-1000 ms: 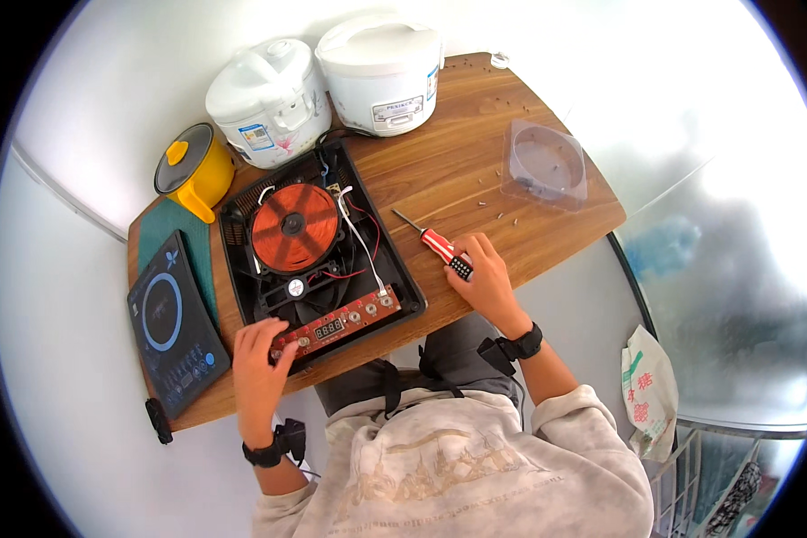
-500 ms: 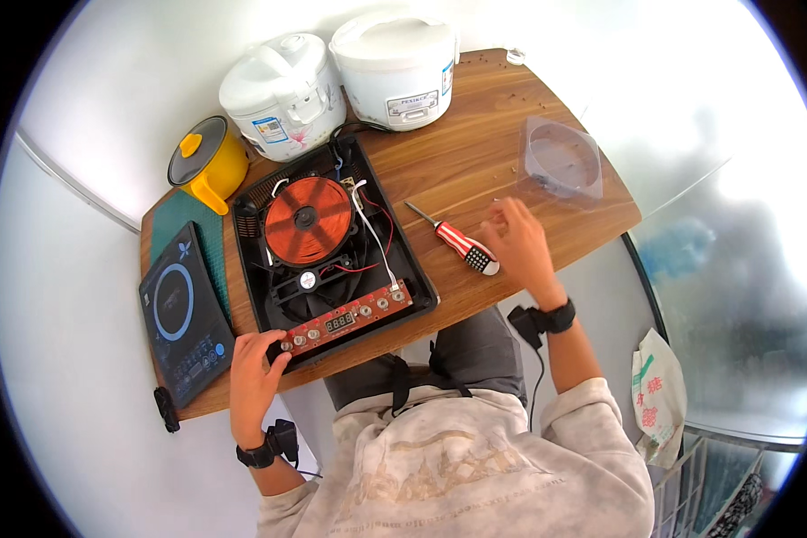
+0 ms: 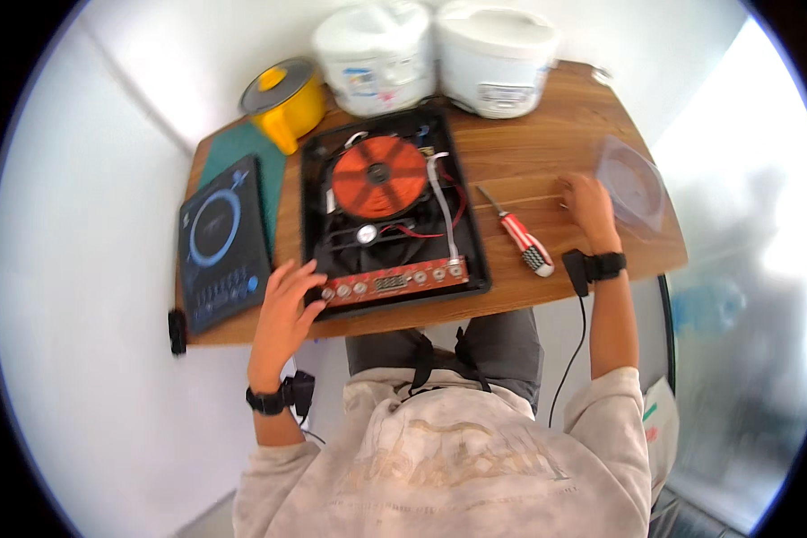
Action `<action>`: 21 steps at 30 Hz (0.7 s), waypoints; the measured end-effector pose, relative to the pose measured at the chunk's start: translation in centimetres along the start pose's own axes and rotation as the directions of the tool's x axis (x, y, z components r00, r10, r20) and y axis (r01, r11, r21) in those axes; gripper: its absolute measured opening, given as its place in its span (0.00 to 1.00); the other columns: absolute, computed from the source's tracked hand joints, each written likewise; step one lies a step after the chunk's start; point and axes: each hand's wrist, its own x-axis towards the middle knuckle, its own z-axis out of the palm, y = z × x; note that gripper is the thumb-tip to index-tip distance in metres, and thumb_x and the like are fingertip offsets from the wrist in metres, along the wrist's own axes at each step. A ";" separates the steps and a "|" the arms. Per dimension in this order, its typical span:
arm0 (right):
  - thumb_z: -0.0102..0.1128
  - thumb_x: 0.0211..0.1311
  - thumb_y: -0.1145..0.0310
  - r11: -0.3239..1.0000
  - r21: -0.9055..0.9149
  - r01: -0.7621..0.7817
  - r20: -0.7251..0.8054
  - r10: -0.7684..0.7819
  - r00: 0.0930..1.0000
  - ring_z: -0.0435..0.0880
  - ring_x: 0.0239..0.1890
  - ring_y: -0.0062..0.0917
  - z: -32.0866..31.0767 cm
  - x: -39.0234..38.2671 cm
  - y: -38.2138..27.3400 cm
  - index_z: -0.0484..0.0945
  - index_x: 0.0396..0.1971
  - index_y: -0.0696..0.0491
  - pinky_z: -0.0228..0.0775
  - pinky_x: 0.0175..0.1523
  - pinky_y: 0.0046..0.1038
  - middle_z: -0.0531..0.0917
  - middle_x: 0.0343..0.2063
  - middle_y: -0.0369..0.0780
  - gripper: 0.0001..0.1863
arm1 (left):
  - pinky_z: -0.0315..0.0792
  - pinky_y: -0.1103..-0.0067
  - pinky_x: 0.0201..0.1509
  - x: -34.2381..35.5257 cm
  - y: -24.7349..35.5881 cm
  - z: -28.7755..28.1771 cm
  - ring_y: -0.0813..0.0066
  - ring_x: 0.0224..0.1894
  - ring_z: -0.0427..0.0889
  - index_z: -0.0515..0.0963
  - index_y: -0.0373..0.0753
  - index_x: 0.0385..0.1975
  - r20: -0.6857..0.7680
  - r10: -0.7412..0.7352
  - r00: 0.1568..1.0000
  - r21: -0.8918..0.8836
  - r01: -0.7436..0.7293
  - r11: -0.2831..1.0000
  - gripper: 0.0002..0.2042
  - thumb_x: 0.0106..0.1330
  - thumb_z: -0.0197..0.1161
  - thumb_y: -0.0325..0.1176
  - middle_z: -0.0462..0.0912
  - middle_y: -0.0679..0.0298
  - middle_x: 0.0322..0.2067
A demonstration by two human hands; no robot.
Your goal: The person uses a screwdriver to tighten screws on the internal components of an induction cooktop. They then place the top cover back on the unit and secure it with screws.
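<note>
At a wooden table [image 3: 502, 166], a half-open left hand [image 3: 282, 305] touches an uncovered induction cooker base [image 3: 475, 251] holding one circuit board [image 3: 399, 279] and one copper coil [image 3: 405, 182]. Beyond one screwdriver [image 3: 524, 238], the right hand [image 3: 588, 208] curls, its hold unclear, near one plastic tray [image 3: 638, 190]; behind stand one lidded yellow pot [image 3: 298, 103] and two rice cookers [image 3: 377, 76].

The long red circuit board [image 3: 405, 280] lies along the near edge of the open black cooker base [image 3: 472, 242].
</note>
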 end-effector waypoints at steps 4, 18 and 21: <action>0.62 0.58 0.71 1.000 -0.023 -0.003 0.051 0.004 0.999 0.86 0.39 0.48 -0.9 0.7 -1.0 0.89 0.38 0.54 0.78 0.46 0.44 0.86 0.33 0.51 0.11 | 0.67 0.64 0.69 -1.2 -0.1 0.4 0.53 0.68 0.70 0.79 0.40 0.56 0.083 -0.211 0.974 -0.190 0.223 0.956 0.17 0.66 0.66 0.28 0.81 0.56 0.57; 0.62 0.57 0.72 0.991 -0.124 -0.056 0.053 0.063 0.997 0.87 0.35 0.50 -1.1 2.4 -1.3 0.89 0.29 0.53 0.80 0.40 0.44 0.86 0.29 0.51 0.07 | 0.72 0.67 0.60 -1.5 -1.5 0.9 0.55 0.56 0.79 0.77 0.38 0.61 0.153 -0.248 0.957 -0.354 0.287 0.890 0.23 0.65 0.69 0.34 0.84 0.57 0.52; 0.63 0.56 0.71 0.989 -0.142 -0.046 0.068 0.056 0.996 0.88 0.35 0.48 -1.3 2.8 -0.7 0.89 0.31 0.52 0.80 0.41 0.43 0.87 0.30 0.50 0.07 | 0.69 0.65 0.66 -1.1 -1.4 1.2 0.54 0.63 0.74 0.79 0.38 0.59 0.117 -0.224 0.968 -0.299 0.249 0.921 0.24 0.63 0.71 0.35 0.80 0.56 0.58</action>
